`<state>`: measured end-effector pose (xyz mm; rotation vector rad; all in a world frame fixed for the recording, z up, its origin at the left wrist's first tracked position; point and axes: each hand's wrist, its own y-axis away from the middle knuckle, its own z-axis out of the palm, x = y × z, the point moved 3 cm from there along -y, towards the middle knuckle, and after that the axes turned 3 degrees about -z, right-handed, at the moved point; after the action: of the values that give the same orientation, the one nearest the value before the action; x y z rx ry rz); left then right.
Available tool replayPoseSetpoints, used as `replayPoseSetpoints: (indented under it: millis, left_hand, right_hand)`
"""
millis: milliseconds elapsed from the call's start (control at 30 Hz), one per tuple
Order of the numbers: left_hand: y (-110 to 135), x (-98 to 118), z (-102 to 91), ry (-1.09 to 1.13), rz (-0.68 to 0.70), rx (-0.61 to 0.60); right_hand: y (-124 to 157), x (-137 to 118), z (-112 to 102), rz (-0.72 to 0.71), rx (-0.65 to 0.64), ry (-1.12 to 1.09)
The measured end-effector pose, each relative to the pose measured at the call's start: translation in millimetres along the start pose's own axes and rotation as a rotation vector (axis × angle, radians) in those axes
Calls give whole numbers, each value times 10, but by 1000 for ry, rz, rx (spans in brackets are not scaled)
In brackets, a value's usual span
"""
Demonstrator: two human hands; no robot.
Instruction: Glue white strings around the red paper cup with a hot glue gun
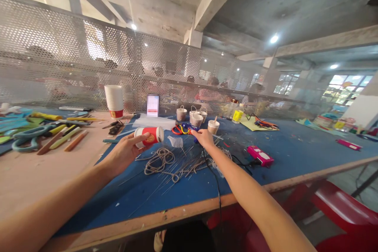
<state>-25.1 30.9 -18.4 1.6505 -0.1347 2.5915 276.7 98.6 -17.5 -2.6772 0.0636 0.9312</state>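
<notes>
My left hand (124, 152) is wrapped round a red and white paper cup (151, 136), tipped on its side above the table. My right hand (203, 138) is closed on a blue-purple hot glue gun (186, 126), partly hidden by the fingers, with a black cord (213, 173) trailing down past the table edge. Scissors (176, 129) with red and yellow handles lie just left of the gun. Below both hands are a coil of grey cord (159, 161) and scattered thin wires (189, 167). Several small wrapped buckets (196, 119) stand beyond my right hand.
A tall stack of paper cups (113, 100) and a propped phone (152, 105) stand near the perforated metal screen (165, 67). Tools and teal scissors (26, 141) lie at left. A pink power strip (260, 156) sits at right, and red chairs (342, 204) stand below the table edge.
</notes>
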Motion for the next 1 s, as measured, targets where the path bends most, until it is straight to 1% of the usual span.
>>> replayPoseSetpoints:
  millis: [200, 333, 433, 533, 600, 667, 700, 733, 767, 800, 833, 900, 933, 1000]
  left_hand:
    - [20, -23, 33, -49, 10, -21]
    - [40, -23, 64, -92, 5, -22]
    - [54, -23, 92, -96, -4, -24]
    - [65, -23, 110, -96, -3, -24]
    - [73, -23, 115, -97, -1, -19]
    - [78, -23, 116, -93, -2, -5]
    - [80, -22, 115, -90, -1, 2]
    - [80, -22, 114, -88, 3, 7]
    - [80, -22, 113, -88, 11, 8]
    - [79, -22, 112, -90, 20, 6]
    - [79, -23, 111, -95, 29, 2]
    - [82, -23, 109, -108, 50, 1]
    - [87, -23, 109, -115, 60, 5]
    - [105, -22, 117, -136, 69, 10]
  right_hand:
    - [-62, 56, 114, 45, -11, 154]
    - [-88, 77, 170, 30, 2, 191]
    - [-81, 73, 165, 2, 24, 202]
    - [-43, 16, 108, -57, 87, 204]
    - [10, -79, 74, -133, 129, 190]
    - [101, -215, 89, -237, 107, 114]
    - [165, -298, 124, -310, 37, -48]
    - [242, -379, 174, -357, -76, -252]
    - [330, -455, 234, -362, -220, -453]
    - [428, -525, 293, -337, -364, -622]
    - [525, -587, 337, -305, -471, -748]
    - [701, -686, 386, -248, -635, -888]
    - [767, -719, 390, -234, -683, -907]
    - [835, -756, 357, -248, -688, -905]
